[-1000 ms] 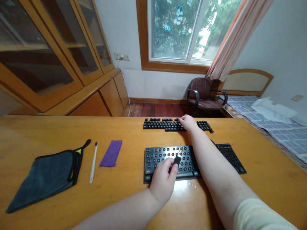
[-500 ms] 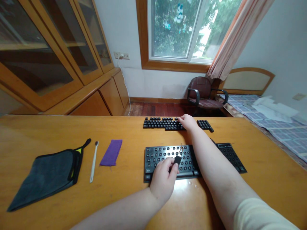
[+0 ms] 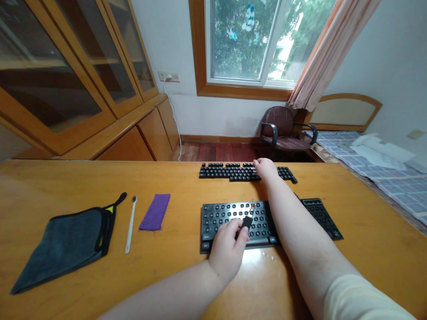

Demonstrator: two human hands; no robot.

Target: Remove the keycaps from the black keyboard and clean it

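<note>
My left hand (image 3: 227, 249) is closed round the black handle of a keycap puller (image 3: 247, 221), whose thin wire loops point away from me. It hovers over the front half of a black keyboard (image 3: 213, 218), whose key posts are bare over most of the board. My right arm reaches across the keyboard to the far side of the desk. There, my right hand (image 3: 266, 169) has its fingers pinched at the top row of loose black keycaps (image 3: 220, 171), laid out in rows. Whatever sits between those fingertips is too small to make out.
Left of the keyboard lie a purple cloth (image 3: 155, 212), a white toothbrush (image 3: 130, 226) and a folded grey cloth (image 3: 70, 240) with black edging. The wooden desk's far edge runs just behind the keycaps. A brown armchair (image 3: 282, 129) stands beyond it.
My right hand has shifted a little to the right along the top row of keycaps, uncovering keycaps on its left. My left hand and the keycap puller stay in place.
</note>
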